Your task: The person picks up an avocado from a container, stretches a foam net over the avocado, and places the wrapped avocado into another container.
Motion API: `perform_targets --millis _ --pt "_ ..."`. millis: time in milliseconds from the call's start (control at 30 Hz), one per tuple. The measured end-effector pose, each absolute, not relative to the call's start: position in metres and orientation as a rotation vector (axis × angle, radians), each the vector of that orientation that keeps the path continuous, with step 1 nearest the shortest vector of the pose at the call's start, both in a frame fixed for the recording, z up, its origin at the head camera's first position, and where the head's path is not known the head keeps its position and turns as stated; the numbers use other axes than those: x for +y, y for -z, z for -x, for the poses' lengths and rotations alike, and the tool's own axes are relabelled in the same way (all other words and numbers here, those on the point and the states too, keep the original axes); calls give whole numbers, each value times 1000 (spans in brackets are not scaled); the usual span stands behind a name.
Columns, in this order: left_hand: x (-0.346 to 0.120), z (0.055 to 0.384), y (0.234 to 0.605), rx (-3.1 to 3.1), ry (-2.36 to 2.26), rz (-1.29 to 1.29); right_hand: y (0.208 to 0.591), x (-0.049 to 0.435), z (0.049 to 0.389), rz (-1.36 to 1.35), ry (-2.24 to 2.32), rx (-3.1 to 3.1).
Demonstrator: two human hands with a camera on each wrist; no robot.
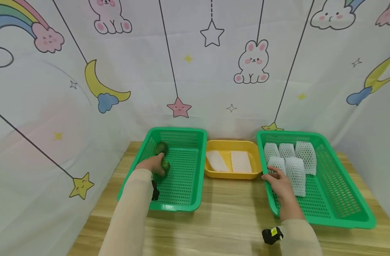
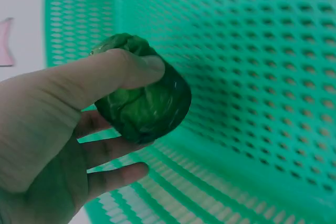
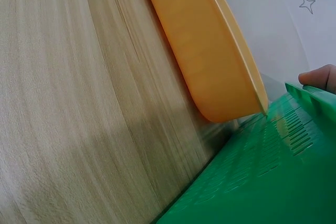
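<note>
My left hand [image 1: 154, 164] reaches into the left green basket [image 1: 199, 185]. Thumb and fingers grip a dark green, glossy avocado [image 2: 152, 98] against the mesh, the thumb lying across its top. Just behind, a second avocado [image 1: 161, 148] lies in the same basket. My right hand [image 1: 280, 185] rests on the near-left rim of the right green basket [image 1: 348, 199], holding no separate thing. In the right wrist view only a fingertip [image 3: 320, 77] shows above that rim; the other fingers are out of sight. Several white foam net sleeves [image 1: 295, 174] lie in the right basket, looking filled out.
A yellow tray [image 1: 231, 175] stands between the two baskets, with two flat foam net sleeves [image 1: 241, 161] in it. Everything stands on a wood-grain table [image 1: 227, 217]. A printed white curtain [image 1: 214, 78] hangs behind and at the sides.
</note>
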State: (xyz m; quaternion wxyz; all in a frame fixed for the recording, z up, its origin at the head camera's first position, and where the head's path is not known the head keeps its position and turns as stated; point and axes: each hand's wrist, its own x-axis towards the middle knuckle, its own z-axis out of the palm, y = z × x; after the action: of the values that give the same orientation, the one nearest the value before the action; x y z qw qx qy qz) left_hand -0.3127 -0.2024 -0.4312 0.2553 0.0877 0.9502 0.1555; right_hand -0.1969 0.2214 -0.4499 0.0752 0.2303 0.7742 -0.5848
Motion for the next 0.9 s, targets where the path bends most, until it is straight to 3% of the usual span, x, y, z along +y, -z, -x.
perform_targets --millis 500,900 --pt "-148 295 393 2662 -851 -515 450 224 196 -679 1764 2295" --pt "-92 263 383 2512 -1034 -613 451 223 197 -690 1760 2302"
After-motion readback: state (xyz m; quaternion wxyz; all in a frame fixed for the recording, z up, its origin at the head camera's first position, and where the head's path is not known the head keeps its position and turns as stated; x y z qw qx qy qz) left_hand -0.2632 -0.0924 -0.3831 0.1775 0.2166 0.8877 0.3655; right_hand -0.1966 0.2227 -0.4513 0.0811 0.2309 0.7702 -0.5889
